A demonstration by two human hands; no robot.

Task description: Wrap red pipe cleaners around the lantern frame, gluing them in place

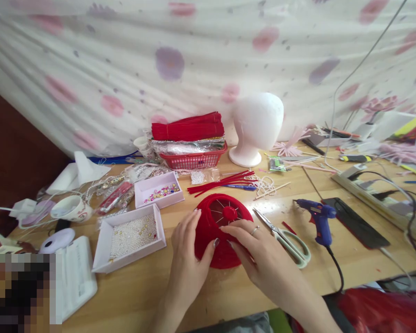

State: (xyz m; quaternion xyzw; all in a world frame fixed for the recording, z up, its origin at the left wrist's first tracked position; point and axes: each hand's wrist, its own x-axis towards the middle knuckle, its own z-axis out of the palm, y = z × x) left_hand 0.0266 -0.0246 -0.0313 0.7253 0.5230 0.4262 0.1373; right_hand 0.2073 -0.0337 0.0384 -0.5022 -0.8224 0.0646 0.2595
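Note:
A round red piece (219, 222) with spokes and a raised red knob at its centre lies on the wooden table (152, 296) in front of me. My left hand (190, 247) curls around its left edge, thumb resting on the red surface. My right hand (254, 249), a ring on one finger, lies over its lower right part with fingers pressed onto it. Both hands hold the red piece.
Scissors (287, 238) and a blue glue gun (318, 219) lie to the right. White trays of pearls (133, 236) and coloured gems (159, 190) stand to the left. Behind are red sticks (222, 181), a red basket (194, 159), a white foam head (256, 127) and a floral curtain.

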